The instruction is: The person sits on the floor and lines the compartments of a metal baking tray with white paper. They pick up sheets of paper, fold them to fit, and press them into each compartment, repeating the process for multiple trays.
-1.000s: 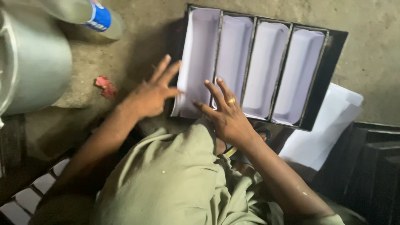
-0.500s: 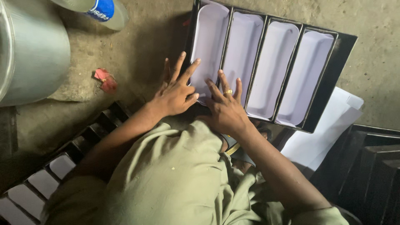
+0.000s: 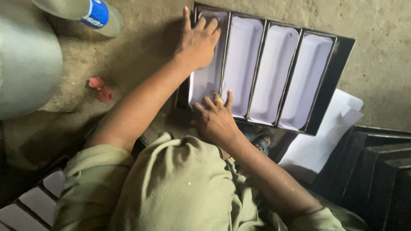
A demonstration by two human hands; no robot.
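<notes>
Both my hands press flat, fingers spread, into the black tray's first white-lined compartment: left hand far end, right hand near end.

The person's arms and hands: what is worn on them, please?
Both forearms are bare. Short, loose olive-green sleeves end near the elbows. The right hand carries a gold-coloured ring on one finger. The left hand shows no ring, glove or watch. No markings are visible on either arm.
</notes>
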